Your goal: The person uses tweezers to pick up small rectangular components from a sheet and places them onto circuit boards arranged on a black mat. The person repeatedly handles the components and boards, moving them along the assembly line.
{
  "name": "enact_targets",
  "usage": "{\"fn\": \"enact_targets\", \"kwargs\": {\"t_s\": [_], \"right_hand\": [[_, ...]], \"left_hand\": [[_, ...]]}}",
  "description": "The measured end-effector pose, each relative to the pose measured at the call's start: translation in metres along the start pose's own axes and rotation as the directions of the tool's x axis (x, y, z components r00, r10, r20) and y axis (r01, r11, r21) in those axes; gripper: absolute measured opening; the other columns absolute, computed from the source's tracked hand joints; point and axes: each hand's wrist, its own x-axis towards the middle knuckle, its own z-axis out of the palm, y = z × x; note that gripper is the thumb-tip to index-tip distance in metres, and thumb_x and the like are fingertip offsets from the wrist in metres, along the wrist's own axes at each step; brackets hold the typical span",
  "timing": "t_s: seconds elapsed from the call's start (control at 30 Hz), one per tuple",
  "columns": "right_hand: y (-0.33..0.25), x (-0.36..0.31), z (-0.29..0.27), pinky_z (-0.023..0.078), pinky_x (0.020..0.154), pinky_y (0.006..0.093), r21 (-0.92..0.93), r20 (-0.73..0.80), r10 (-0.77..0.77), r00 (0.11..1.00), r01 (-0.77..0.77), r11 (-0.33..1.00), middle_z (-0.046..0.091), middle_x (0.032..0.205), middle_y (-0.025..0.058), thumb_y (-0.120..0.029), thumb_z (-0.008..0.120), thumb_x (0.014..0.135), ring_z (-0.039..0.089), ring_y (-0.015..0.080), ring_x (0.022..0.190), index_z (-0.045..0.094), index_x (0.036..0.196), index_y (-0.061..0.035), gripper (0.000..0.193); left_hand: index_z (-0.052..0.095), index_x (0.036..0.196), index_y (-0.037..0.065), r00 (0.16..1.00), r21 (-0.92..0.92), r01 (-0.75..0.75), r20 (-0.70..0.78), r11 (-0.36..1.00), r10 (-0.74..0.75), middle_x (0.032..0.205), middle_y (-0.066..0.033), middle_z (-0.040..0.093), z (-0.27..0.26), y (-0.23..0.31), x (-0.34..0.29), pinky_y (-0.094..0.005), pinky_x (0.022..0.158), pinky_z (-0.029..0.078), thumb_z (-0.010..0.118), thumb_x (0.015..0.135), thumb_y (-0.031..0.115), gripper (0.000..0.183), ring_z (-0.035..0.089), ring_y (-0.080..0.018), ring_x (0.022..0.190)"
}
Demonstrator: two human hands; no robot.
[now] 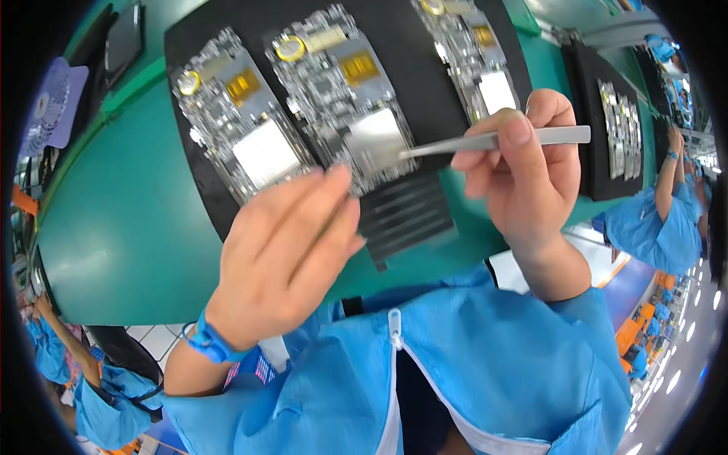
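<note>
Tweezers (485,142) of grey metal are pinched in my right hand (531,167), their tips pointing left, over the lower right part of the middle circuit board (334,91). My left hand (284,262) has its fingers stretched out at the lower edge of that board; its fingertips are smeared and seem to hold nothing. Whether they touch the board I cannot tell. Another circuit board (235,106) lies to the left and a third circuit board (474,57) to the right. Each carries a silvery rectangular plate. Between my hands lies a dark striped sheet (409,216).
The boards rest on a black mat (425,98) on a green table (114,243). A second black mat (588,98) with more boards is at the right. A purple fan (64,102) stands far left. Co-workers in blue sit at both sides, including a person (656,227) at right.
</note>
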Motion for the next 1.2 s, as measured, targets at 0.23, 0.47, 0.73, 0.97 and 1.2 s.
{"fn": "enact_targets", "kwargs": {"t_s": [0.23, 0.47, 0.73, 0.97, 1.2], "right_hand": [[0.010, -0.092, 0.000, 0.052, 0.054, 0.0216, -0.105, 0.048, 0.311, 0.949, -0.305, 0.947, 0.061, 0.080, 0.0102, -0.002, 0.055, 0.092, 0.063, 0.0093, 0.063, 0.036, 0.097, -0.0031, 0.020], [0.026, -0.106, 0.006, 0.051, 0.055, 0.0223, -0.386, 0.060, 0.183, 0.981, -0.146, 0.911, 0.060, 0.079, 0.0104, 0.000, 0.058, 0.089, 0.063, 0.0107, 0.065, 0.037, 0.096, -0.0035, 0.022], [0.016, -0.096, 0.003, 0.040, 0.047, 0.0280, -0.503, 0.036, 0.082, 0.996, -0.052, 0.863, 0.055, 0.075, 0.0043, -0.015, 0.067, 0.086, 0.056, 0.0138, 0.054, 0.046, 0.091, -0.0056, 0.023], [0.013, -0.095, 0.007, 0.042, 0.047, 0.0269, -0.325, 0.031, 0.230, 0.973, -0.208, 0.923, 0.055, 0.067, 0.0050, -0.016, 0.061, 0.091, 0.059, 0.0148, 0.051, 0.042, 0.090, -0.0041, 0.022], [0.005, -0.087, 0.011, 0.045, 0.047, 0.0222, -0.176, 0.035, 0.399, 0.916, -0.387, 0.905, 0.057, 0.068, 0.0037, -0.013, 0.058, 0.092, 0.059, 0.0093, 0.052, 0.040, 0.093, -0.0058, 0.019]], "left_hand": [[0.065, 0.099, 0.002, 0.956, -0.092, -0.089, 0.273, 0.992, 0.111, 0.112, -0.0121, 0.063, 0.005, 0.040, -0.042, -0.0396, 0.092, 0.049, 0.069, 0.078, 0.015, 0.026, 0.059, -0.0273, 0.109], [0.062, 0.102, 0.001, 0.916, -0.113, -0.099, 0.377, 0.989, 0.135, 0.114, -0.0140, 0.060, 0.005, 0.035, -0.033, -0.0416, 0.096, 0.046, 0.066, 0.078, 0.014, 0.027, 0.055, -0.0293, 0.114], [0.060, 0.107, -0.001, 0.918, -0.125, -0.085, 0.375, 0.989, 0.126, 0.116, -0.0190, 0.056, 0.014, 0.042, -0.032, -0.0508, 0.094, 0.044, 0.069, 0.079, 0.016, 0.033, 0.052, -0.0369, 0.116], [0.055, 0.118, 0.005, 0.896, -0.158, -0.024, 0.434, 0.987, 0.092, 0.122, -0.0213, 0.048, 0.007, 0.048, -0.032, -0.0573, 0.098, 0.038, 0.072, 0.075, 0.017, 0.047, 0.045, -0.0443, 0.120], [0.059, 0.112, 0.005, 0.888, -0.213, -0.008, 0.448, 0.977, 0.105, 0.120, -0.0214, 0.050, 0.005, 0.037, -0.031, -0.0552, 0.098, 0.039, 0.074, 0.072, 0.018, 0.045, 0.047, -0.0418, 0.121]]}}
